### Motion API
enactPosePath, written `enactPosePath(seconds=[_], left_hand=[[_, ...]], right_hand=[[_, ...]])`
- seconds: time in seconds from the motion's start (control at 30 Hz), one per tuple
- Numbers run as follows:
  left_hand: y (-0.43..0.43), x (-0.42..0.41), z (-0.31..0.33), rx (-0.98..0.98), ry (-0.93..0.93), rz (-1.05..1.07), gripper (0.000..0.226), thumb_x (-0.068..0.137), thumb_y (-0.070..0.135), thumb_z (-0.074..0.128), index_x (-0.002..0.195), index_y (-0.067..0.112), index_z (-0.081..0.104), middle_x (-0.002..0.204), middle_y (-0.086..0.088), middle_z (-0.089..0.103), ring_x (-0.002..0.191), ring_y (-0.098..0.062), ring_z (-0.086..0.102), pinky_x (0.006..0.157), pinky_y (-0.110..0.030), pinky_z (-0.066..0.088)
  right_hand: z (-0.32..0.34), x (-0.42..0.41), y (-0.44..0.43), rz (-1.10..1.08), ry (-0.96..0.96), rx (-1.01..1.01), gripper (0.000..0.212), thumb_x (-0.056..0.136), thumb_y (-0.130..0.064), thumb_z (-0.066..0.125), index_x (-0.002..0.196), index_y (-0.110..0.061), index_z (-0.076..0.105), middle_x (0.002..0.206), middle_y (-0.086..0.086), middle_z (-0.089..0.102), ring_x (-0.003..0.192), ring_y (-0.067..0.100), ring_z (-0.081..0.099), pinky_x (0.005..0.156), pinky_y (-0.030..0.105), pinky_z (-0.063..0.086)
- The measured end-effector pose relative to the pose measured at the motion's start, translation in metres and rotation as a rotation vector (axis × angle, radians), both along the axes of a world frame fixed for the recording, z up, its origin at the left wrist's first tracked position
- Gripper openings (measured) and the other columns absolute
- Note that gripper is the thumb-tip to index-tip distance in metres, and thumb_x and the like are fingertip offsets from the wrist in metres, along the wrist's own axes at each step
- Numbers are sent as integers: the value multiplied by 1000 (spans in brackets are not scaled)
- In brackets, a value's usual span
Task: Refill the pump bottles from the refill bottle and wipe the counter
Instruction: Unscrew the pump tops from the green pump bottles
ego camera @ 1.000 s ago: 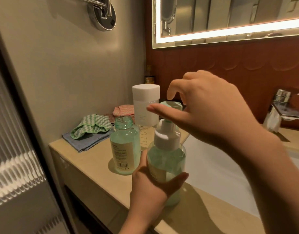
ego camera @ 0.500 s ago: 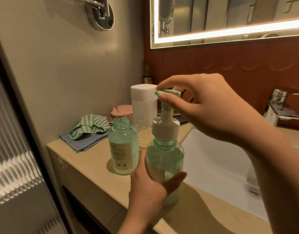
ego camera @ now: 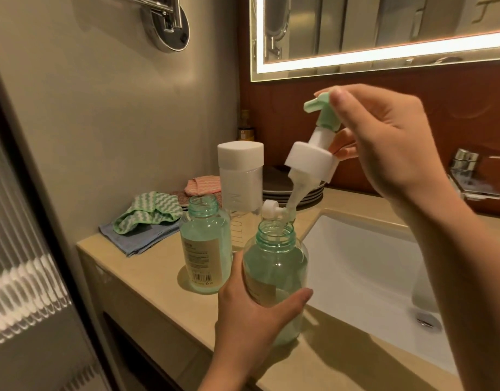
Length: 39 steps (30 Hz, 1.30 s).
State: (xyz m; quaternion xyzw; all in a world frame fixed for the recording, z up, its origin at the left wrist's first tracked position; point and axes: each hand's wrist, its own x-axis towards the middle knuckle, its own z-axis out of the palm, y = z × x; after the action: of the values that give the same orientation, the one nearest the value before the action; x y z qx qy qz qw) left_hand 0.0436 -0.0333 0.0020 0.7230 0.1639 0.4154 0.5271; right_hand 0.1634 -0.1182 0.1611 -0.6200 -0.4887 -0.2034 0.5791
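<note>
My left hand [ego camera: 251, 314] grips a clear green bottle [ego camera: 274, 266] with its neck uncovered, standing on the beige counter [ego camera: 155, 280] beside the sink. My right hand [ego camera: 384, 142] pinches the green-and-white pump head [ego camera: 313, 148] by its top and holds it tilted above the bottle, its dip tube still reaching into the neck. A second green bottle [ego camera: 205, 249] with no cap stands just left of it. Behind them stands a clear bottle with a white square cap [ego camera: 240, 176]. A green zigzag cloth [ego camera: 150, 211] lies on a blue cloth [ego camera: 141, 235] at the counter's far left.
A white sink basin [ego camera: 364, 277] lies to the right, with a chrome tap [ego camera: 466, 176] behind it. A pink cloth [ego camera: 202, 186] and stacked plates [ego camera: 280, 190] sit at the back. A small white part [ego camera: 271, 208] lies behind the held bottle. A lit mirror [ego camera: 384, 32] hangs above.
My right hand took the pump head by its top and lifted it off the bottle, tilting it. My left hand kept its hold on the bottle.
</note>
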Motion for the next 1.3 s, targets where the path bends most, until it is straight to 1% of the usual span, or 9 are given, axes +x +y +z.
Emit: enactPosePath(seconds=[0.17,0.33,0.5,0.67,0.8,0.93,1.13,1.2,1.3], left_hand=[[0,0,0,-15,14,11,74,35,62,76,95,79,35,105,43,52,100,19,49,77,-11,38],[0,1,-2,-13,17,24,75,35,63,76,98,76,38,105,38,55,103,13,51,83,-18,41],[0,1,-1,-9,6,16,72,37,62,76,97,75,39,105,40,55,101,16,51,78,-14,40],[0,1,-2,-16,1,10,74,38,61,77,103,68,43,106,34,59,102,10,54,85,-23,45],[-1,0,-1,-24,-4,2,71,37,61,76,99,71,42,104,36,58,100,13,53,79,-19,42],[-2,0,0,-37,-3,-2,71,37,62,76,99,72,42,104,37,57,99,14,53,79,-19,41],[-1,0,0,-29,3,4,71,37,63,76,99,71,42,104,37,57,100,13,53,78,-19,41],[-1,0,0,-36,5,1,71,37,63,76,99,70,42,104,36,57,100,12,53,79,-21,42],[-1,0,-1,-42,1,-5,71,37,62,76,100,66,45,104,32,59,100,8,55,82,-26,45]], right_hand=[[-2,11,-1,18,146,142,28,99,-32,41,100,-20,67,96,3,67,80,11,58,62,22,47],[-6,24,-3,4,317,272,31,98,-34,41,90,-23,69,92,-2,68,81,13,60,64,27,51],[-11,38,-7,-30,526,305,30,98,-36,41,83,-27,66,100,-1,69,98,15,63,73,30,55],[-16,48,-11,14,719,345,25,98,-36,41,91,-24,61,102,0,68,98,14,63,72,26,54],[-21,53,-9,14,811,392,21,97,-35,44,88,-23,59,99,-1,66,96,13,62,72,24,53],[-26,59,-2,8,877,422,17,96,-32,47,91,-20,58,109,4,61,100,13,60,67,22,54],[-35,60,12,70,1017,439,13,97,-26,47,95,-17,54,102,4,56,96,17,59,69,25,57],[-36,62,12,73,1062,467,13,97,-26,47,102,-15,53,101,4,54,96,17,58,69,25,57],[-36,65,9,130,1120,540,19,96,-25,48,110,-13,51,105,7,51,96,17,55,63,24,56]])
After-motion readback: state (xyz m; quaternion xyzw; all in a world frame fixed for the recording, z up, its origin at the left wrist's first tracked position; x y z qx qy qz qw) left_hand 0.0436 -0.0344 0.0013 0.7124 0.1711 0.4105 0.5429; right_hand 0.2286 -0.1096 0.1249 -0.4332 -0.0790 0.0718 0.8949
